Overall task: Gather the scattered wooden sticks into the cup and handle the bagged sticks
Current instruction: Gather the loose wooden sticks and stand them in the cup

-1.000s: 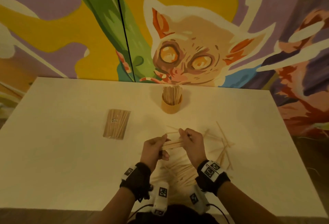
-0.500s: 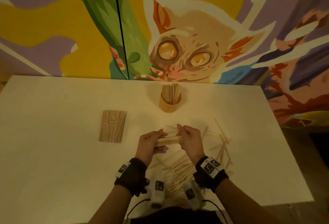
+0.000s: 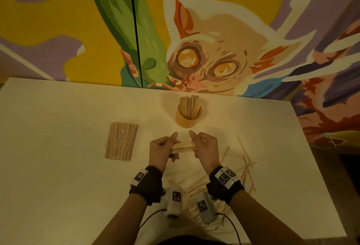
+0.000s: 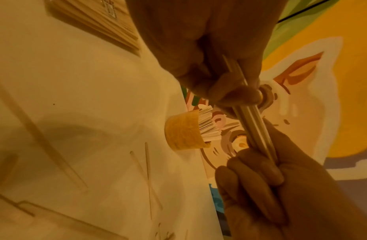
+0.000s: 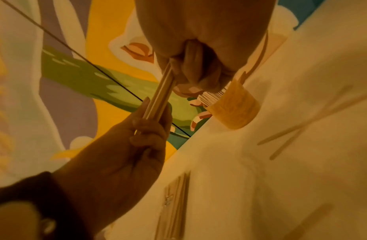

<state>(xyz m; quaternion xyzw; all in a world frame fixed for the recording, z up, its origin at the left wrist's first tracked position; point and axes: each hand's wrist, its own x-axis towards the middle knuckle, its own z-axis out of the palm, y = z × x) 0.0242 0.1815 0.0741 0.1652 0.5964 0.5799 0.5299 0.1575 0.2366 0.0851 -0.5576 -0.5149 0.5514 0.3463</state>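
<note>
White tabletop (image 3: pixel 58 176) is lying under a painted mural; centre frame, our left hand (image 3: pixel 160 150) and right hand (image 3: pixel 204 148) are pinching opposite ends of a slim bundle of pale wooden sticks (image 3: pixel 183 146).

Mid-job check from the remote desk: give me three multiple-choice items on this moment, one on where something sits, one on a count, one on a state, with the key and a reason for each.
1. Where does the bag of sticks lie?
A. On the table, left of the cup
B. Inside the cup
C. Under the right hand

2. How many hands grip the bundle of sticks?
A. None
B. One
C. Two

3. What state is the cup in?
A. Tipped on its side
B. Upright, with sticks standing in it
C. Upright and holding nothing

Key:
1 A, the head view shows the bag flat on the table, apart from the cup and to its left.
2 C, the left hand and the right hand each hold one end.
3 B, stick ends stand above the cup's rim, while scattered sticks lie on the table.
</note>
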